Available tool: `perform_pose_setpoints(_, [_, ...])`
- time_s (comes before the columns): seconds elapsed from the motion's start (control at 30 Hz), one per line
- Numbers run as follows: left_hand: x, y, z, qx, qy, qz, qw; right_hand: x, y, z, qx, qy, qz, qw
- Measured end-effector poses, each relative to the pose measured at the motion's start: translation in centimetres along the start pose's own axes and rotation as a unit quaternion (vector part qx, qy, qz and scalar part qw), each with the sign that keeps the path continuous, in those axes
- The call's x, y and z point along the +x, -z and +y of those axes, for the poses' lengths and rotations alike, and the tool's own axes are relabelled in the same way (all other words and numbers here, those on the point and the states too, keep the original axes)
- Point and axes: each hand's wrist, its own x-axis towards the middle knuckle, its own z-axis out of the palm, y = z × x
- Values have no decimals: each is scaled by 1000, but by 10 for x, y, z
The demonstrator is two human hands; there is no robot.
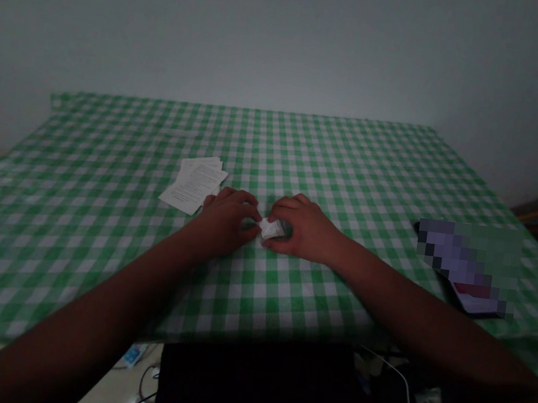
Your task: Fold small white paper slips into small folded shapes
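With left hand [227, 219] and right hand [304, 232] curled, pinching a wad [273, 229], perhaps paper, on cloth [352, 166]; sheets [195, 183] just beside; edges well clear.

dim, even light | soft focus | corners darkened | edges warped
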Motion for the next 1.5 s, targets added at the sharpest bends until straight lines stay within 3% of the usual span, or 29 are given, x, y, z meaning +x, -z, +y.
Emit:
perform_pose_setpoints(0.3, [-2, 0, 8, 4, 4, 15, 1000, 3, 2, 15, 49, 54, 11, 997])
perform_pose_setpoints(0.7, [-3, 1, 9, 6, -8, -3, 1000, 1, -8, -7, -30, -18, 44, 998])
perform_pose_setpoints(0.97, [-3, 0, 6, 3, -13, -2, 1000, 2, -10, -4, -13, -68, 70, 995])
perform_pose_setpoints(1.17, [-3, 0, 7, 1, -11, -4, 1000, 2, -7, 5, 65, -58, 91, 992])
perform_pose_setpoints(1.5, [-3, 0, 9, 2, -6, -4, 1000, 3, -9, 2, 7, -61, 71, 996])
